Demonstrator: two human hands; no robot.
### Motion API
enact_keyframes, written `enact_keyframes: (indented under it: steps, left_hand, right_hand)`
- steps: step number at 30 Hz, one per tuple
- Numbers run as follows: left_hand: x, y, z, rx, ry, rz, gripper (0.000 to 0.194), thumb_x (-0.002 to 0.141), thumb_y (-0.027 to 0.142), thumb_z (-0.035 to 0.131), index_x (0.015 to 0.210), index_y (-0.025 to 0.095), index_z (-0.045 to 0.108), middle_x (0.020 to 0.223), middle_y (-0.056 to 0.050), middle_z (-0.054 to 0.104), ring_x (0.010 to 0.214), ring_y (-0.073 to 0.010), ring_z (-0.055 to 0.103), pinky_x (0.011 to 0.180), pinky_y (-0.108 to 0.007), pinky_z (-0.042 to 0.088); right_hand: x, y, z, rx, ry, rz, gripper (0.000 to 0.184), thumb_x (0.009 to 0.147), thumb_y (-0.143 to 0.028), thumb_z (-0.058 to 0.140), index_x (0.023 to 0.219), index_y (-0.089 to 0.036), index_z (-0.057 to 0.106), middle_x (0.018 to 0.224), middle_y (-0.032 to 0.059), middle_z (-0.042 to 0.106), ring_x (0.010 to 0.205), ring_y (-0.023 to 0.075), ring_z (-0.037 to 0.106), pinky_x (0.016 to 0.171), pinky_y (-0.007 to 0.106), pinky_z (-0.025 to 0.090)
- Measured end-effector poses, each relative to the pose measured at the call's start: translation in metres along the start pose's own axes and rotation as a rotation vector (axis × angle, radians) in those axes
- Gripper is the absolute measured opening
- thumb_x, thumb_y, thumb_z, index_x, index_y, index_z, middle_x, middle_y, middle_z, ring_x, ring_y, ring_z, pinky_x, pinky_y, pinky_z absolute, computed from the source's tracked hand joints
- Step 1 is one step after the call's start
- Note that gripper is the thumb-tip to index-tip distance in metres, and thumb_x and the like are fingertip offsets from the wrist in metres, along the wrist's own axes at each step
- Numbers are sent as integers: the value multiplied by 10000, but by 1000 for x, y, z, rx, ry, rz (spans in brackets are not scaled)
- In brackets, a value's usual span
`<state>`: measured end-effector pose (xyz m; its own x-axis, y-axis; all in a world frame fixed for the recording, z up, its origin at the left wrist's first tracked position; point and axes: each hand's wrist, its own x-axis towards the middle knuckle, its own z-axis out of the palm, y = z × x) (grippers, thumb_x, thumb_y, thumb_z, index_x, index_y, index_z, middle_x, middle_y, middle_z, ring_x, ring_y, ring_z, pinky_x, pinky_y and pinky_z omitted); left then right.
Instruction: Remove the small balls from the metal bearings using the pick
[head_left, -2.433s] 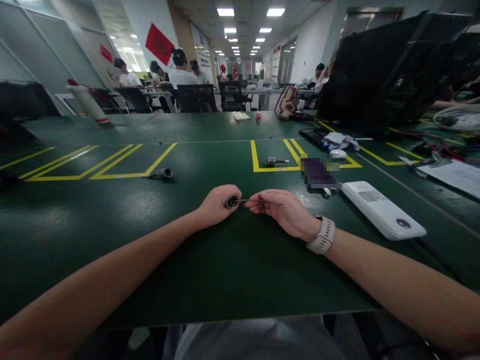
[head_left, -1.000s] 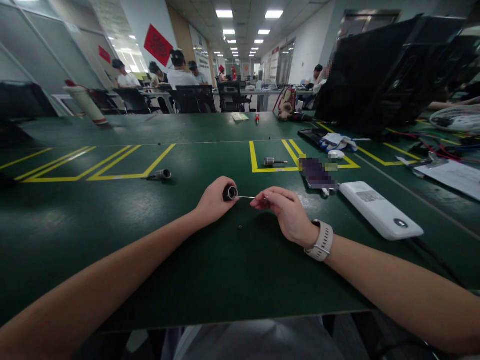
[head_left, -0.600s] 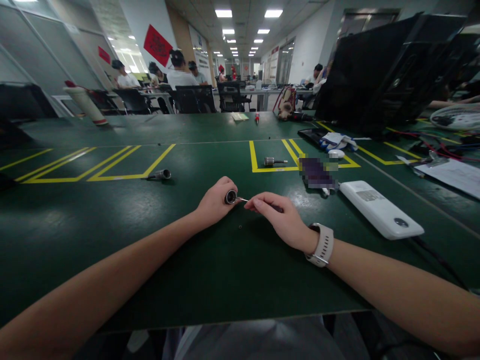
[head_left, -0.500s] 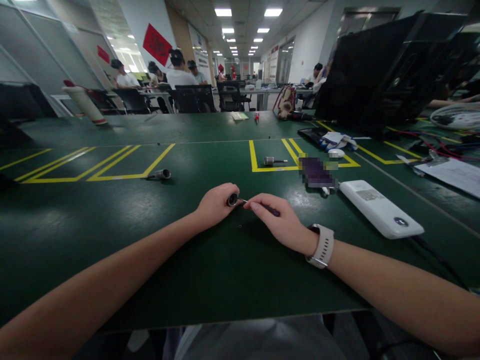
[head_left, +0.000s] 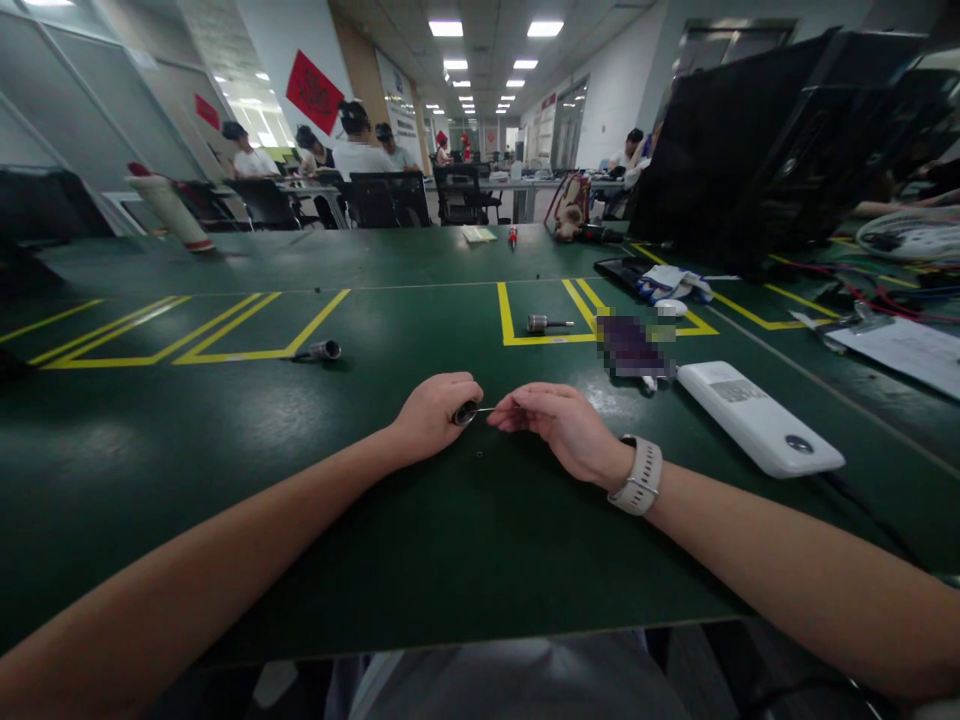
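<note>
My left hand [head_left: 439, 415] is closed around a hollow metal cylinder [head_left: 465, 413], its dark open end facing me. Between the hands runs the thin shaft of a screwdriver [head_left: 486, 409], its tip at the cylinder's side. The fingers of my right hand [head_left: 559, 425] are drawn together around the screwdriver, hiding its handle. On the green table just below the hands lies a tiny dark piece [head_left: 479, 455], too small to name. Similar metal cylinders with thin stems lie farther off, one to the left [head_left: 326, 350] and one to the right [head_left: 537, 323].
A white power bank [head_left: 761, 418] with a cable sits right of my right hand, near a blurred-out phone [head_left: 634, 345]. Behind are a glove [head_left: 675, 282], a clipboard [head_left: 907, 345] and a black monitor [head_left: 750, 160]. Yellow tape [head_left: 506, 315] marks the table. People sit in the background.
My right hand has rolled over, so its palm side shows and the screwdriver's dark handle is now hidden. The left hand and the cylinder have dipped slightly.
</note>
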<state>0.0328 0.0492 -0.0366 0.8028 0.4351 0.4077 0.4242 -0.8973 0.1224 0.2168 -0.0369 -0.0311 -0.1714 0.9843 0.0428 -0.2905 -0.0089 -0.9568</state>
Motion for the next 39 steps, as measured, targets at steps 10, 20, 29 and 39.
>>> enact_keyframes:
  steps: [10,20,29,39]
  left_hand:
    - [2,5,0,135,-62,-54,110,780,138,467,717,159,554,688,-33,542,663,-167,502,580,-281,356]
    - [1,1,-1,36,-54,-37,101,759,99,470,729,162,542,676,-16,521,637,-144,494,576,-262,365]
    - [2,2,0,50,-65,-103,99,766,98,475,727,162,540,701,-21,546,657,-152,515,580,-267,370]
    - [2,3,-1,89,-81,-48,110,769,101,465,729,159,550,695,-29,541,655,-161,508,584,-274,367]
  right_hand:
    - [-17,-10,17,-899,-25,-437,189,861,-216,502,792,-198,677,814,55,668,786,193,579,758,365,419]
    - [2,-4,-5,-43,-6,17,199,814,-297,558,802,-158,701,834,61,703,819,172,627,831,368,450]
    - [-7,-8,6,-450,34,-228,206,850,-244,520,787,-176,703,820,48,684,823,185,617,792,353,450]
    - [-1,-7,-2,-126,-20,2,192,834,-272,543,803,-162,697,832,52,690,822,171,623,815,363,457]
